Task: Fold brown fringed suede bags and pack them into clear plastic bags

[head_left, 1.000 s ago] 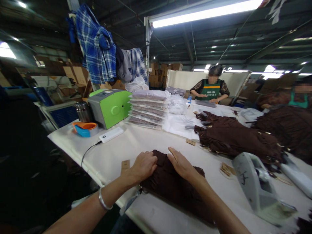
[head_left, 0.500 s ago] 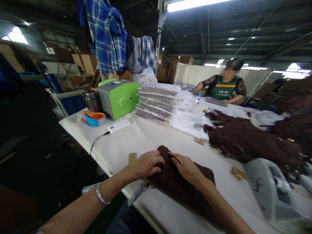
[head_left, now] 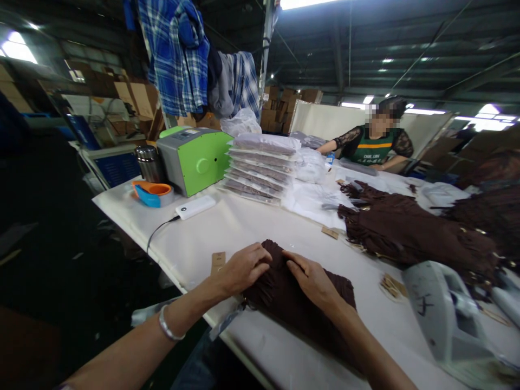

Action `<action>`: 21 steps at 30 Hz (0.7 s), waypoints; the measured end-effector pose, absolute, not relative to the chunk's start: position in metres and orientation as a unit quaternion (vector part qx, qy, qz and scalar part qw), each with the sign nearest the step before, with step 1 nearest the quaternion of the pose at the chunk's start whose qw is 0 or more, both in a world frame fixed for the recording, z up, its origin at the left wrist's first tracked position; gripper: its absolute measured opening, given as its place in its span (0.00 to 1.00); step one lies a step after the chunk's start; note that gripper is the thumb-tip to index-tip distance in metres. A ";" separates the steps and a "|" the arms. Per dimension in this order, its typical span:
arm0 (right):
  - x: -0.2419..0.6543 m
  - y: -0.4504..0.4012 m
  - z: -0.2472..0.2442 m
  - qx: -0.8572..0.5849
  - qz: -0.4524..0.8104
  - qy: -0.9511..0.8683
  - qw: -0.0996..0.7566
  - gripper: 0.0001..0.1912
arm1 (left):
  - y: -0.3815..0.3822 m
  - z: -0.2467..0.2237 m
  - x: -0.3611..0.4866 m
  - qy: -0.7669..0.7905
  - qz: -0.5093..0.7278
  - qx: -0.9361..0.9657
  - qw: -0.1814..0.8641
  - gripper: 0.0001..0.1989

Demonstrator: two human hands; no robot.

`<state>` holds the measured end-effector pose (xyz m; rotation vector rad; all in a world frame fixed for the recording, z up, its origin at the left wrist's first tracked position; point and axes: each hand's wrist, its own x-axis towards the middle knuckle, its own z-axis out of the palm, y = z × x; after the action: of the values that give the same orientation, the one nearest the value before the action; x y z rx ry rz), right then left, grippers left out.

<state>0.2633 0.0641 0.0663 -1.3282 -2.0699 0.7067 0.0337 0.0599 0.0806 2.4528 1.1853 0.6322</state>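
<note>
A folded dark brown garment [head_left: 296, 309] with gathered, ruffled ends lies on the white table in front of me. My left hand [head_left: 244, 268] rests on its upper left corner, fingers bent loosely and thumb apart from them. Across the garment's upper part my right hand [head_left: 311, 279] lies flat, fingers stretched out. A brown card tag [head_left: 218, 262] sits by my left wrist. Beneath that wrist, a strip of clear plastic [head_left: 227, 320] hangs near the table edge. The garment's lower right part is hidden under my right forearm.
Bagged garments [head_left: 260, 168] are stacked beside a green machine [head_left: 203, 162]. A power bank [head_left: 195, 207], tape dispenser [head_left: 152, 194] and steel flask [head_left: 149, 162] stand left. More brown garments [head_left: 414, 227] and a grey-white device [head_left: 442, 314] lie right. A co-worker [head_left: 376, 143] works across the table.
The left fingers have loosened and lifted slightly at the garment's corner. My right hand stays nearly in place. Across the table, the co-worker's arm has reached further left. The view has shifted slightly.
</note>
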 end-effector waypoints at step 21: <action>0.234 0.046 0.075 -0.331 -0.080 -0.926 0.165 0.07 | 0.012 0.026 0.036 0.469 0.274 0.834 0.095 0.50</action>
<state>0.2343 0.0463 0.0746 -0.9437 -2.6378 -0.2273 0.0357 0.0119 0.0263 2.4735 1.3920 0.8119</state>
